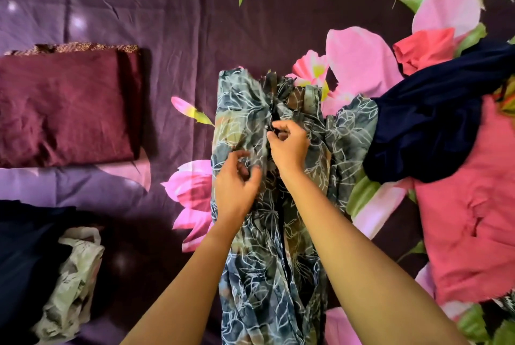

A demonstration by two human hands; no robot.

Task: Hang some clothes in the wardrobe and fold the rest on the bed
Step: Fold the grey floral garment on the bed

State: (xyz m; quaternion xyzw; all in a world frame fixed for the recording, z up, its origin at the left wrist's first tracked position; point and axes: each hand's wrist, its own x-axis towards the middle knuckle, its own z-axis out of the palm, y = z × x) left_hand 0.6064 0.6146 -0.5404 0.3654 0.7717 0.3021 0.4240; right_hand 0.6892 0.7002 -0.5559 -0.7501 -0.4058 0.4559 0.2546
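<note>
one bed (178, 23) fills the view to every border, covered in a purple sheet printed with big pink flowers and green leaves. six pieces of cloth lie on it. the largest, a coral pink garment (468, 233), is spread loosely along the right side. a long blue-grey garment with a white leaf print (267, 275) runs up the middle, from the person's body to about mid-bed. a navy blue garment (434, 121) lies crumpled across the top of the coral one, its near end touching the leaf-print garment's right edge. at the left is a folded maroon cloth (64, 110) with a patterned brown border along its far edge. at the lower left, a dark navy cloth (25, 261) has a crumpled pale green-and-white printed garment (72, 283) just beside it.

bare sheet lies open between the maroon cloth and the leaf-print garment, and across the far left.

two bare hands work on the leaf-print garment's upper part. the right hand (289, 143) pinches the fabric at a dark seam with curled fingers. the left hand (237, 183), just nearer, curls its fingers into a fold of it.
</note>
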